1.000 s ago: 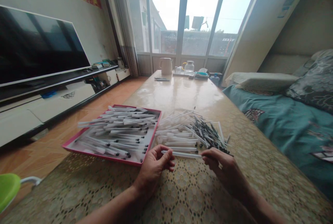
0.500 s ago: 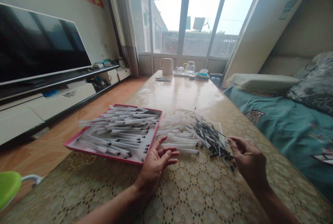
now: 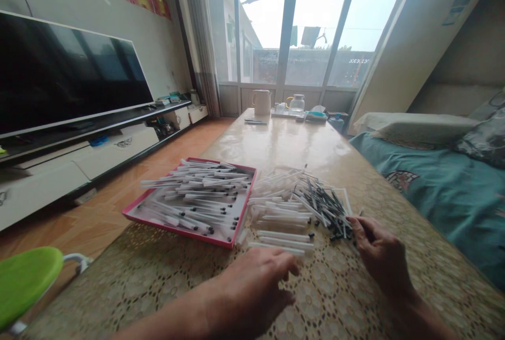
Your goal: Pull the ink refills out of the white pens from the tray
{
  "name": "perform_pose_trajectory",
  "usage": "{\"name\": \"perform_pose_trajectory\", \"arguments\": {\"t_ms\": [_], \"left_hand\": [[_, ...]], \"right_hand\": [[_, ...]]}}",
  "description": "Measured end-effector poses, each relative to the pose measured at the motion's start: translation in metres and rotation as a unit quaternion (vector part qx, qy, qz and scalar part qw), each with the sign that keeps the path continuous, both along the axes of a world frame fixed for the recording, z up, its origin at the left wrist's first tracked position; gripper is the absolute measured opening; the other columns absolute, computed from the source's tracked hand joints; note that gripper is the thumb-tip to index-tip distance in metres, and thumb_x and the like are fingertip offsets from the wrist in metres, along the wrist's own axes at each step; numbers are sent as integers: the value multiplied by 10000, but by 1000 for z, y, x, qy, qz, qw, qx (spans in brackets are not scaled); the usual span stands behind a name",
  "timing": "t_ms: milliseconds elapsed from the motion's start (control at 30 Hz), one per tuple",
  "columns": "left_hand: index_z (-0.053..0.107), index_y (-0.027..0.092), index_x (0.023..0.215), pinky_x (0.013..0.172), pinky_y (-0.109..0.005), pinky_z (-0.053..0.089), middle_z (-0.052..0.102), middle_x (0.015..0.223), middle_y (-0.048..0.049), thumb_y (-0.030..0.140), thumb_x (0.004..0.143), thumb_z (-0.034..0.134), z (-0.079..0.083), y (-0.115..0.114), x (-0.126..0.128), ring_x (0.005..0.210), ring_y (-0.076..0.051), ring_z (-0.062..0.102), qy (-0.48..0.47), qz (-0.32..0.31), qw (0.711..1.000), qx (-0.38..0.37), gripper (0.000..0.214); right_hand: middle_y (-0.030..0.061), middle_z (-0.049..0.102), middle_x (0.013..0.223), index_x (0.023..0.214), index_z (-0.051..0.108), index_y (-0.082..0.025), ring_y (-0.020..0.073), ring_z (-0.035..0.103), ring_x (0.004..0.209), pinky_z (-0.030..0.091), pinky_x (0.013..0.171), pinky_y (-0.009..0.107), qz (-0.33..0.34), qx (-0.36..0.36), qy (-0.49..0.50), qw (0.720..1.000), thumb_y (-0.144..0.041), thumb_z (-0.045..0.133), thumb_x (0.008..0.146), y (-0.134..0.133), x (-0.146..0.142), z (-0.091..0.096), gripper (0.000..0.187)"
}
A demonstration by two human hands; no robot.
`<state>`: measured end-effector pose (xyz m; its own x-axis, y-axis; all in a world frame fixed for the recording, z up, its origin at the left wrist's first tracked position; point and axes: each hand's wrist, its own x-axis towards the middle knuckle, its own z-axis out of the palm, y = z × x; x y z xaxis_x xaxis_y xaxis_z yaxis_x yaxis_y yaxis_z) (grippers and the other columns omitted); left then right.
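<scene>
A pink tray (image 3: pixel 139 212) on the table holds several white pens with black tips. Right of it lies a loose heap of white pen barrels (image 3: pixel 282 212) and a heap of thin black refills (image 3: pixel 325 208). My left hand (image 3: pixel 256 285) lies palm down on the lace cloth, its fingertips at the nearest white barrel (image 3: pixel 278 248); it looks blurred. My right hand (image 3: pixel 379 253) rests at the near edge of the black refills, fingers bent and touching them; whether it grips one I cannot make out.
The long table (image 3: pixel 276 140) carries a white jug (image 3: pixel 261 101), a glass pot (image 3: pixel 296 103) and small items at its far end. A teal sofa (image 3: pixel 442 192) runs along the right. A TV (image 3: pixel 67 82) and low cabinet stand left. A green stool (image 3: pixel 27 282) sits near left.
The white barrel held between both hands a second ago lies on the table. My left hand turned palm down and moved right toward the barrels. My right hand went to the black refills.
</scene>
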<state>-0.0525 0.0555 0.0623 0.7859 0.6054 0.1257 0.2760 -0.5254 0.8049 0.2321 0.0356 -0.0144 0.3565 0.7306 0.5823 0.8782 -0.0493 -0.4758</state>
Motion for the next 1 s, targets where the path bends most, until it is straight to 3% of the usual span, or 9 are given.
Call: {"name": "perform_pose_trajectory", "arguments": {"t_ms": [100, 200, 300, 367, 467, 667, 767, 867, 1000], "left_hand": [[669, 254, 838, 615, -279, 407, 658, 751, -38, 115, 672, 641, 6, 31, -17, 686, -204, 583, 23, 36, 996, 81, 218], [647, 213, 649, 637, -266, 395, 601, 648, -19, 125, 632, 672, 0, 82, -34, 640, -182, 552, -2, 181, 969, 169, 93], [619, 182, 663, 770, -320, 363, 543, 709, -29, 107, 682, 618, -10, 129, -51, 794, -223, 544, -24, 278, 939, 202, 77], [582, 187, 623, 811, -349, 343, 503, 696, -30, 110, 685, 614, -16, 148, -62, 908, -271, 515, -33, 312, 925, 214, 104], [529, 203, 564, 826, -380, 336, 470, 655, -28, 104, 669, 628, -22, 159, -74, 979, -315, 482, -37, 333, 915, 225, 175], [534, 218, 630, 820, -398, 356, 507, 694, -37, 83, 722, 557, -20, 145, -71, 930, -282, 505, -18, 328, 909, 256, 165], [551, 215, 765, 757, -355, 403, 547, 762, -35, 114, 749, 547, -16, 115, -50, 812, -228, 533, -1, 294, 918, 267, 103], [528, 194, 863, 650, -278, 429, 566, 766, -22, 131, 828, 463, -16, 72, -24, 699, -167, 550, 25, 205, 943, 261, 97], [518, 183, 837, 643, -252, 426, 556, 756, -29, 135, 887, 360, -26, 33, 0, 698, -149, 551, 37, 148, 948, 279, 172]], "right_hand": [[86, 677, 781, 812, 661, -156, 211, 621, 678, 436, 612, 278, 7, 4, 4, 1000, -420, 448, 846, -1, 0, -2, 341], [81, 674, 791, 828, 658, -159, 210, 619, 692, 439, 629, 282, 19, -3, 8, 1000, -406, 454, 847, 0, 1, -4, 321], [73, 669, 805, 846, 652, -164, 208, 616, 709, 443, 643, 284, 31, -14, 10, 999, -394, 453, 852, 0, 1, -6, 304], [69, 667, 801, 850, 651, -165, 208, 614, 718, 445, 648, 285, 41, -19, 10, 999, -389, 448, 856, 0, 0, -7, 302], [67, 670, 806, 860, 653, -167, 204, 616, 725, 450, 648, 282, 51, -21, 10, 998, -381, 444, 861, 1, 1, -8, 299], [64, 668, 799, 831, 655, -167, 194, 622, 717, 464, 649, 272, 77, -9, 2, 997, -374, 463, 860, 0, -1, -5, 283], [59, 663, 814, 852, 648, -177, 183, 623, 720, 469, 649, 260, 132, -4, -11, 991, -344, 464, 869, -2, -8, 2, 249], [62, 648, 859, 947, 629, -195, 186, 615, 755, 471, 664, 267, 169, -2, -26, 985, -321, 469, 872, -6, -16, 8, 218], [50, 609, 799, 1012, 595, -187, 168, 583, 666, 460, 619, 271, 197, -27, -18, 980, -300, 475, 871, -11, -24, 14, 216]]}}
